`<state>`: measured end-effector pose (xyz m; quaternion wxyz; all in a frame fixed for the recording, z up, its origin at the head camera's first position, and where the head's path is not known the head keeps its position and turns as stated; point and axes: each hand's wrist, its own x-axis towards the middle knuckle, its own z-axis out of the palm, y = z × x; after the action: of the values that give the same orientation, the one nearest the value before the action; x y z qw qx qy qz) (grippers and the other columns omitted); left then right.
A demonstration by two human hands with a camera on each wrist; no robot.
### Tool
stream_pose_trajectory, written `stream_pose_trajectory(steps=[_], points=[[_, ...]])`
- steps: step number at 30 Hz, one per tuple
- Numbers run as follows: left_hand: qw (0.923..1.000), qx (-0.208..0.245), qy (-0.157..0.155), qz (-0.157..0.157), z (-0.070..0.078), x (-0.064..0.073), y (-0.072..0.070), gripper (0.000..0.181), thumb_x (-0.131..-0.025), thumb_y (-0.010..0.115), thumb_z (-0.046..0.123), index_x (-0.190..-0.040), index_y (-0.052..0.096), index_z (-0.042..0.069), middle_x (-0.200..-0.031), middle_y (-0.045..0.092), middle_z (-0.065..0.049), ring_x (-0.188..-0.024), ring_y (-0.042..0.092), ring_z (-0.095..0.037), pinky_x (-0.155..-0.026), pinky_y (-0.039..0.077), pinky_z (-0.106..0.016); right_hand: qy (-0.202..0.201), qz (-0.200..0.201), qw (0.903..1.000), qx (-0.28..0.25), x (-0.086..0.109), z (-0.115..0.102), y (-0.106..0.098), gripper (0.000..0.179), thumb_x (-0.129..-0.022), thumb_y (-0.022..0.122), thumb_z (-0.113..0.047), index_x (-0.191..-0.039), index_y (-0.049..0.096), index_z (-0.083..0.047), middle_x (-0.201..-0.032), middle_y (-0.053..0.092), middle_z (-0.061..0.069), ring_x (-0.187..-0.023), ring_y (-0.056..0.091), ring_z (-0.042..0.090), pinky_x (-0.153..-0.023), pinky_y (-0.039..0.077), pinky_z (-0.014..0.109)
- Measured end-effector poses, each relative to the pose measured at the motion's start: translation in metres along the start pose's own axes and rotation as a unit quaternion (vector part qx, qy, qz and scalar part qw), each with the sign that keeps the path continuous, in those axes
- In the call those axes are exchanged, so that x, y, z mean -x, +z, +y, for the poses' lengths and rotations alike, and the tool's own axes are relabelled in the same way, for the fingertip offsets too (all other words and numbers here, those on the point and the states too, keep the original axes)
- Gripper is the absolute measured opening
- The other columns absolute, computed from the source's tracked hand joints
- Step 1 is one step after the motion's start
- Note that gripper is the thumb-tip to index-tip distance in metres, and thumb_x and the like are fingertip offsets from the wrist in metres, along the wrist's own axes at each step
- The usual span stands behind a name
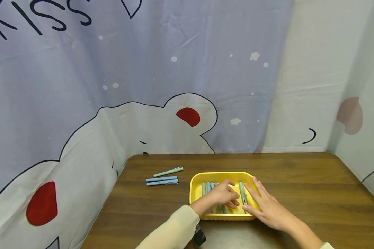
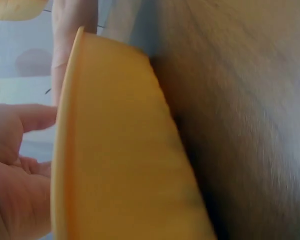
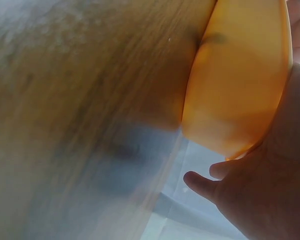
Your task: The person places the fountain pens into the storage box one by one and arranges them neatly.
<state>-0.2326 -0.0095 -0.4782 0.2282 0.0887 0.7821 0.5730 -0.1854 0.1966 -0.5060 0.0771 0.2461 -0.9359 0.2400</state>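
Currently reaches over the yellow tray (image 1: 224, 217) with the left hand (image 1: 222, 194), with loosely bent, seemingly empty fingers (image 1: 229, 182) just above a row of pens (image 1: 208, 187). Rests the right hand (image 1: 269, 207) over the tray's right rim with nearly straight fingers, close beside a lone green pen (image 1: 243, 193) inside. Has three more pens (image 1: 162, 182) lying on the wooden surface (image 1: 127, 214), left of the tray.

Pens (image 1: 242, 193) in tray (image 1: 218, 217) on table (image 1: 299, 183); loose pens (image 1: 157, 183) to left.
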Motion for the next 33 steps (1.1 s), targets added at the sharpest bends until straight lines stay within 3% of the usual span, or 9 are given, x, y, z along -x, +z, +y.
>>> stream_pose_trajectory(steps=[4, 9, 16, 25, 33], points=[[0.9953, -0.083, 0.049, -0.005, 0.003, 0.009, -0.015, 0.05, -0.098, 0.068, 0.016, -0.142, 0.047, 0.005, -0.109, 0.071, -0.005, -0.089, 0.073, -0.022, -0.075, 0.061, -0.038, -0.003, 0.007, 1.0, 0.003, 0.0, -0.001, 0.001, 0.072, -0.099, 0.062, -0.047, -0.155, 0.041, -0.008, -0.163, 0.021, 0.029, -0.143, 0.03, 0.054, -0.097, 0.04, 0.075], [0.973, -0.2, 0.115, -0.011, 0.007, 0.023, -0.037, 0.054, -0.1, 0.065, 0.03, -0.147, 0.046, 0.013, -0.128, 0.068, 0.001, -0.108, 0.068, -0.016, -0.081, 0.057, -0.027, 0.001, 0.005, 1.0, -0.001, 0.001, -0.001, 0.0, 0.071, -0.099, 0.062, -0.048, -0.155, 0.041, -0.009, -0.163, 0.02, 0.029, -0.144, 0.029, 0.054, -0.097, 0.039, 0.075], [0.9458, -0.272, 0.177, -0.013, 0.009, 0.044, -0.065, 0.057, -0.104, 0.06, 0.031, -0.153, 0.039, 0.013, -0.142, 0.06, -0.003, -0.125, 0.06, -0.017, -0.1, 0.052, -0.034, 0.0, 0.004, 1.0, -0.004, 0.0, -0.001, 0.001, 0.072, -0.099, 0.061, -0.048, -0.157, 0.039, -0.01, -0.163, 0.018, 0.029, -0.144, 0.029, 0.055, -0.098, 0.038, 0.075], [0.9103, -0.362, 0.196, 0.04, 0.0, 0.068, -0.101, 0.062, -0.103, 0.06, 0.037, -0.157, 0.037, 0.019, -0.153, 0.049, 0.003, -0.14, 0.047, -0.02, -0.112, 0.042, -0.046, -0.004, 0.009, 0.9999, 0.013, 0.001, 0.0, 0.003, 0.071, -0.099, 0.06, -0.05, -0.156, 0.04, -0.011, -0.164, 0.019, 0.028, -0.145, 0.028, 0.053, -0.101, 0.037, 0.074], [0.9109, -0.366, 0.172, 0.081, -0.017, 0.083, -0.134, 0.065, -0.101, 0.06, 0.045, -0.157, 0.037, 0.021, -0.156, 0.045, -0.001, -0.144, 0.041, -0.026, -0.113, 0.039, -0.053, -0.002, 0.009, 0.9993, 0.037, 0.002, 0.0, 0.002, 0.07, -0.1, 0.059, -0.052, -0.156, 0.041, -0.013, -0.164, 0.019, 0.027, -0.146, 0.027, 0.052, -0.105, 0.036, 0.071]])
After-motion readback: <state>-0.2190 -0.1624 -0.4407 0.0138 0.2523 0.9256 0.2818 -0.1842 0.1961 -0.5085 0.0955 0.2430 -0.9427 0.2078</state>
